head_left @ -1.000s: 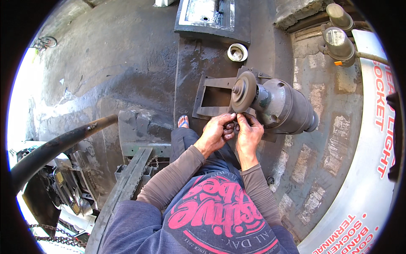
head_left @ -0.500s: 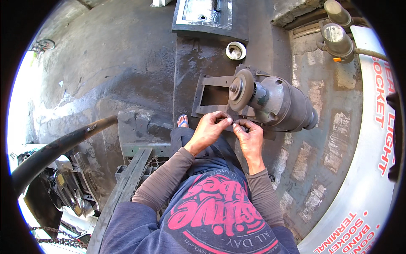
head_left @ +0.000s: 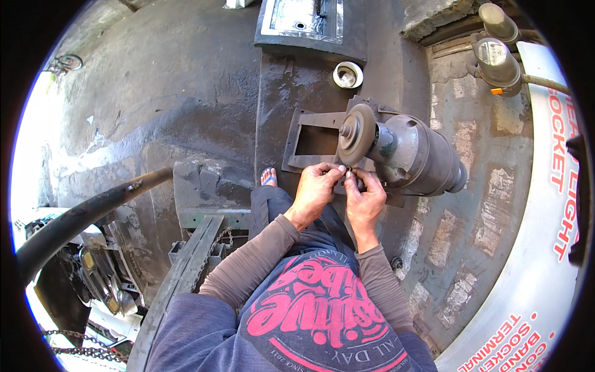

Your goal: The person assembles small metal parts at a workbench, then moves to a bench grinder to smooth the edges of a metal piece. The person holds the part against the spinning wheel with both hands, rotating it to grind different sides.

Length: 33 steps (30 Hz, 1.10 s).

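Note:
A bench grinder (head_left: 415,155) with a round grinding wheel (head_left: 357,135) stands on a metal frame (head_left: 313,119) ahead of me and to the right. Just on the near side of the wheel, my left hand (head_left: 315,191) is pinched, thumb against fingers. My right hand (head_left: 364,201) is pinched close beside it, and the fingertips of both nearly meet. Between them is a small dark thing, mostly covered by the fingers and too small to name. The wheel's edge lies just beyond my fingertips.
A round white tub (head_left: 348,75) sits beyond the grinder, near a metal sink (head_left: 304,22). At left are a thick rusty pipe (head_left: 124,192), a dark beam (head_left: 192,260) and a chain (head_left: 93,353). A white sign with red lettering (head_left: 551,204) curves along the right.
Both hands have shifted slightly, the left one to the right and the right one a little inward, and the fingers have turned around the small thing. The view has moved a little.

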Each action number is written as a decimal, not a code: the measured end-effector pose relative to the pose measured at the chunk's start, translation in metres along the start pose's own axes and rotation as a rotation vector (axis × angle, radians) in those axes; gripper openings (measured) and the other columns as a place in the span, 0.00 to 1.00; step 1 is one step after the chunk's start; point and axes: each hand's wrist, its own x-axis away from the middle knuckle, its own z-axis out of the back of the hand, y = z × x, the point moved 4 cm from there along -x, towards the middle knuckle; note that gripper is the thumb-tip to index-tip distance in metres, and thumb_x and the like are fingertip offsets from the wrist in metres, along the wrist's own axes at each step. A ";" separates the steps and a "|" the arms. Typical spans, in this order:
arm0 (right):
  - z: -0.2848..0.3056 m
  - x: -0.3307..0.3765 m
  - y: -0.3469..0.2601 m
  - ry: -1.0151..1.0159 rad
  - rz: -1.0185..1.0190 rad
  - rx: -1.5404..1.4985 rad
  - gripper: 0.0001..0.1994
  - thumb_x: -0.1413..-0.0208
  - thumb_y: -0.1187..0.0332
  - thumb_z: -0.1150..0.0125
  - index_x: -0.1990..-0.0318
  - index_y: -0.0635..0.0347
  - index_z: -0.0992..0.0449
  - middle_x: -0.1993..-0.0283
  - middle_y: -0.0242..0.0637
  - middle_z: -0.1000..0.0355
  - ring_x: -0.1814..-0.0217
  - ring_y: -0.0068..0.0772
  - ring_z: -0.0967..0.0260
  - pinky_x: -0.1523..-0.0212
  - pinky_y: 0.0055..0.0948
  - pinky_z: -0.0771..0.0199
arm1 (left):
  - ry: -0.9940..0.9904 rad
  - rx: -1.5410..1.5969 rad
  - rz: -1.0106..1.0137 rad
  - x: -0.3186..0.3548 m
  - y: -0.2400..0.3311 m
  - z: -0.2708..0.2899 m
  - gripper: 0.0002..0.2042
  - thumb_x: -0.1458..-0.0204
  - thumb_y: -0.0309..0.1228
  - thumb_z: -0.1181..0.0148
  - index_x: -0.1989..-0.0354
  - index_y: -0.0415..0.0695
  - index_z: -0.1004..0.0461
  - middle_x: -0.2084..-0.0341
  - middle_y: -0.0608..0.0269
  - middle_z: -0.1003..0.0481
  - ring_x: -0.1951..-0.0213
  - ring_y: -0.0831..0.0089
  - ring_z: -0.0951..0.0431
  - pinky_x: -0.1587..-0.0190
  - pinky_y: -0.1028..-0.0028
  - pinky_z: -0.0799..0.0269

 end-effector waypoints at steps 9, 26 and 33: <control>-0.006 -0.014 0.008 -0.028 -0.243 -0.270 0.07 0.46 0.72 0.32 0.64 0.69 0.19 0.73 0.29 0.26 0.72 0.17 0.36 0.69 0.24 0.34 | -0.095 0.250 0.071 -0.001 0.000 0.001 0.09 0.37 0.30 0.46 0.57 0.38 0.22 0.80 0.73 0.35 0.84 0.84 0.43 0.82 0.79 0.46; 0.055 0.066 0.120 0.066 -0.607 -0.213 0.04 0.42 0.73 0.34 0.64 0.64 0.18 0.76 0.20 0.33 0.78 0.12 0.44 0.78 0.20 0.47 | 0.049 -0.119 0.246 0.018 -0.029 0.115 0.11 0.35 0.31 0.51 0.52 0.42 0.25 0.77 0.71 0.35 0.84 0.85 0.46 0.82 0.81 0.49; 0.057 0.063 0.149 0.172 -0.685 -0.368 0.09 0.37 0.66 0.38 0.61 0.63 0.20 0.73 0.25 0.31 0.79 0.14 0.43 0.80 0.20 0.40 | 0.091 -0.233 0.239 0.029 -0.041 0.139 0.11 0.36 0.34 0.48 0.56 0.42 0.22 0.79 0.72 0.36 0.84 0.84 0.44 0.82 0.79 0.48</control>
